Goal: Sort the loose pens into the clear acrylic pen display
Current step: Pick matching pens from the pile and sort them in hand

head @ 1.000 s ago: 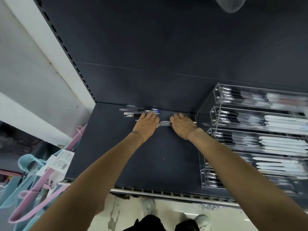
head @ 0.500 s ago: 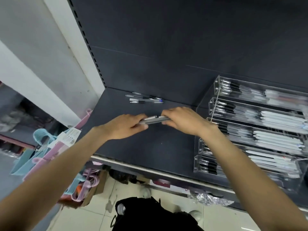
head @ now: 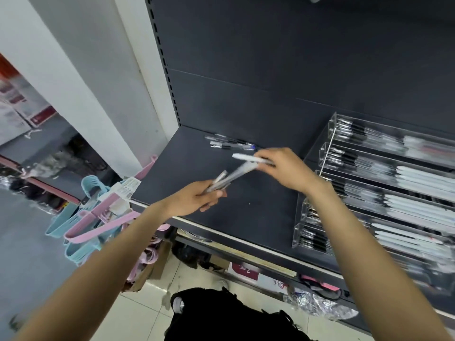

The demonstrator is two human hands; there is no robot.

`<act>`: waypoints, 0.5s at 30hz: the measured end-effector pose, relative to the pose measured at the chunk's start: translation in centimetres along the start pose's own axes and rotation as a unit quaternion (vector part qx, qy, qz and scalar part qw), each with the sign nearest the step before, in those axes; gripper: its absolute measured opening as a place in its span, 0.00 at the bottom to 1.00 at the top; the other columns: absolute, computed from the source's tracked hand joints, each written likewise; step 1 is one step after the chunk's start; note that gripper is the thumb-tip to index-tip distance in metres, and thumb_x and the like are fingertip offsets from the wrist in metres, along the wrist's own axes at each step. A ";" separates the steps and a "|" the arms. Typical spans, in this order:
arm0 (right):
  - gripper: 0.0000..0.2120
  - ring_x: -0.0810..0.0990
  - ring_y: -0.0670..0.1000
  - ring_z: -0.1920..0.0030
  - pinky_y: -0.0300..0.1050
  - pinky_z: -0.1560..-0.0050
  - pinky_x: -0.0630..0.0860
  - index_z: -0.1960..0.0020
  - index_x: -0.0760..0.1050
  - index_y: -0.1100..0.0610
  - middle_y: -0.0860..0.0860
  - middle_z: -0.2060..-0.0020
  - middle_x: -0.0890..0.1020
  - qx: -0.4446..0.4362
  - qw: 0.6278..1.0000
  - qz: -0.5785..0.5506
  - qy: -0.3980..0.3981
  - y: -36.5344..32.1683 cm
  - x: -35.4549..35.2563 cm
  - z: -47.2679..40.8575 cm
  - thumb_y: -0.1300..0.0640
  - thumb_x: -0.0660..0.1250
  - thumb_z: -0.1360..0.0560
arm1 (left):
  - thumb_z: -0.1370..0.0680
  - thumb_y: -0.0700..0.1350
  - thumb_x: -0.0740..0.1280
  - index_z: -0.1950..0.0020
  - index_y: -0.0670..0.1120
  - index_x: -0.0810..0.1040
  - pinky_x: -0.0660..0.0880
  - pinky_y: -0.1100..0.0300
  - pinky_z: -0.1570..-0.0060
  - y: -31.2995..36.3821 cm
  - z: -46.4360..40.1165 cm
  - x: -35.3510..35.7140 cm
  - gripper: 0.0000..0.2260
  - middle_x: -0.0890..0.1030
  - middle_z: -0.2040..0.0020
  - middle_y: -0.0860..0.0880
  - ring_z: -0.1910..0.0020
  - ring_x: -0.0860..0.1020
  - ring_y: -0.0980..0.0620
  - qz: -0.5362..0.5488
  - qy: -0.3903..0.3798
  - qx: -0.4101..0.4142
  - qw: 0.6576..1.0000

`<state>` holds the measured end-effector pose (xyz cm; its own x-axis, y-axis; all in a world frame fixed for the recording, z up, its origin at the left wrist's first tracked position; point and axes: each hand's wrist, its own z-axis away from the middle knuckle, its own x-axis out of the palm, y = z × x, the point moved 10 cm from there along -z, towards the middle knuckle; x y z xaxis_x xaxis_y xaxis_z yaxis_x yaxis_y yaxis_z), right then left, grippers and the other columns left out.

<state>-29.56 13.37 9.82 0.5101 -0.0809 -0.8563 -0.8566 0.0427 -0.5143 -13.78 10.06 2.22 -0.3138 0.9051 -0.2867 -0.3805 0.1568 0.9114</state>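
Note:
Over the dark shelf (head: 246,212), my left hand (head: 197,199) grips the lower ends of a small bundle of clear pens (head: 231,177) that slants up to the right. My right hand (head: 288,169) holds the bundle's upper ends, and a white-tipped pen (head: 246,157) sticks out to the left from its fingers. A few loose pens (head: 230,143) lie at the back of the shelf against the dark panel. The clear acrylic pen display (head: 384,188) stands at the right, its stepped tiers holding rows of black and white pens.
Pink and blue hangers (head: 96,217) hang off the shelf's left end. A white pillar (head: 81,77) stands at the left. Below the shelf edge lie boxes and a crumpled plastic wrap (head: 320,303) on the tiled floor.
Both hands lifted the pens off the shelf and drew them toward me. The bundle now tilts, my left hand lower and my right hand higher. The view swung left.

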 end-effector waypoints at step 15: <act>0.12 0.70 0.46 0.75 0.35 0.70 0.69 0.50 0.80 0.65 0.49 0.75 0.74 0.191 0.872 -0.447 0.061 -1.6 3.5 2.5 0.56 0.65 0.22 | 0.18 0.45 0.56 0.34 0.43 0.73 0.78 0.61 0.49 2.1 1.0 2.9 0.15 0.80 0.39 0.46 0.41 0.79 0.42 0.386 0.024 -0.017 0.922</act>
<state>-26.20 15.50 7.49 0.9281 -0.3572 -0.1053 -0.0198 0.2350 -0.9718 -14.58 13.38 3.61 -0.5410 0.7230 0.4296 -0.0549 -0.5401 0.8398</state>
